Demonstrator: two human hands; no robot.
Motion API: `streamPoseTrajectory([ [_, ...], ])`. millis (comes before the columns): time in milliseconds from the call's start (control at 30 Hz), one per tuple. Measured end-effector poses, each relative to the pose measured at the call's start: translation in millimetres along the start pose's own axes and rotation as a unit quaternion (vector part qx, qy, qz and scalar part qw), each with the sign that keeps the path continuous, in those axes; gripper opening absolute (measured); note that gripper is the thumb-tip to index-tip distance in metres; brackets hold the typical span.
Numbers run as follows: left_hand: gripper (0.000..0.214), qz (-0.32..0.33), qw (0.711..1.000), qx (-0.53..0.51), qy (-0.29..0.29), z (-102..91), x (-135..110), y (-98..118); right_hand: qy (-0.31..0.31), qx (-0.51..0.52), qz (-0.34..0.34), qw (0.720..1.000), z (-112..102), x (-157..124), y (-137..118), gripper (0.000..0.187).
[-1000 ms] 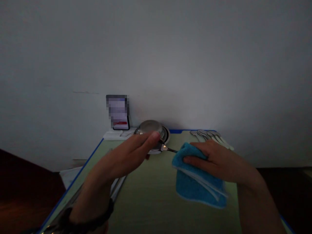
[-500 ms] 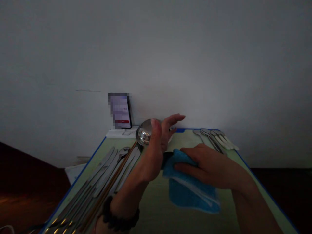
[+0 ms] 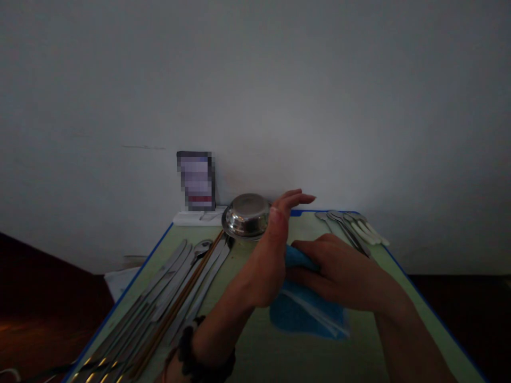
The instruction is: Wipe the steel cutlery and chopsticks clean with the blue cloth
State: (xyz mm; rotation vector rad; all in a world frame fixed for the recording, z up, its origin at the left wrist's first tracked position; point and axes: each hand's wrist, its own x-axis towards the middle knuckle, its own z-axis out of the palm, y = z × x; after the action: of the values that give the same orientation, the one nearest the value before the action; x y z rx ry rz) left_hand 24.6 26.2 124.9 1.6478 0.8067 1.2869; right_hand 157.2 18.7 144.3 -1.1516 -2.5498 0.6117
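My right hand (image 3: pixel 339 271) pinches a folded blue cloth (image 3: pixel 307 314), thumb and fingers closed on its upper edge, while the rest hangs over the table. Close against the cloth's left side, my left hand (image 3: pixel 271 255) is held edge-up, with thumb raised and visible fingers stretched to the right. The left palm faces the cloth; whatever lies between them is hidden now. Just behind the left hand, an upturned shiny metal bowl (image 3: pixel 247 215) stands by the wall, partly covered by the fingers.
Knives (image 3: pixel 171 271), a spoon (image 3: pixel 203 247) and wooden chopsticks (image 3: pixel 195 276) lie along the table's left side. Several spoons (image 3: pixel 339 221), some with white handles, lie at the back right. A phone (image 3: pixel 199 183) leans upright on a white strip (image 3: pixel 195 218) against the wall.
My left hand has moved right, up against the cloth, uncovering more of the metal bowl. A dark piece seen before between hand and cloth is now hidden. The cloth's hanging part has shifted slightly left.
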Motion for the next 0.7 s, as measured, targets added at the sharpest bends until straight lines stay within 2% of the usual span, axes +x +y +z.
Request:
streamPoseTrajectory([
  [133, 0.06, 0.009, 1.0, 0.002, 0.008, -3.1, 2.5, -5.6, 0.011, 0.005, -0.004, 1.0, 0.2, 1.4, 3.9, 0.018],
  [233, 0.057, 0.019, 0.998, 0.031, 0.042, -9.9, 7.0, -14.2, 0.047, 0.052, 0.006, 0.998, -0.6, 5.6, 9.8, 0.021],
  [300, 0.055, 0.011, 0.997, 0.041, 0.06, -15.0, 10.1, -20.0, 0.118, 0.094, 0.026, 0.988, 0.0, 9.2, 14.5, 0.023],
  [367, 0.055, -0.007, 0.997, 0.042, 0.068, -19.3, 12.3, -23.8, 0.223, 0.144, 0.053, 0.963, 2.8, 13.3, 20.5, 0.025],
  [467, 0.053, -0.041, 0.997, 0.051, 0.046, -24.1, 13.4, -22.8, 0.381, 0.227, 0.103, 0.89, 10.1, 20.5, 32.3, 0.026],
  [533, 0.049, -0.067, 0.995, 0.078, 0.002, -26.8, 12.4, -17.8, 0.454, 0.301, 0.123, 0.829, 15.3, 26.0, 40.1, 0.027],
  [600, 0.044, -0.098, 0.985, 0.118, -0.082, -28.3, 10.3, -11.9, 0.502, 0.395, 0.123, 0.76, 19.2, 31.5, 45.2, 0.026],
  [700, 0.039, -0.124, 0.947, 0.158, -0.25, -26.1, 7.1, -7.8, 0.528, 0.52, 0.108, 0.662, 23.3, 38.6, 46.0, 0.026],
])
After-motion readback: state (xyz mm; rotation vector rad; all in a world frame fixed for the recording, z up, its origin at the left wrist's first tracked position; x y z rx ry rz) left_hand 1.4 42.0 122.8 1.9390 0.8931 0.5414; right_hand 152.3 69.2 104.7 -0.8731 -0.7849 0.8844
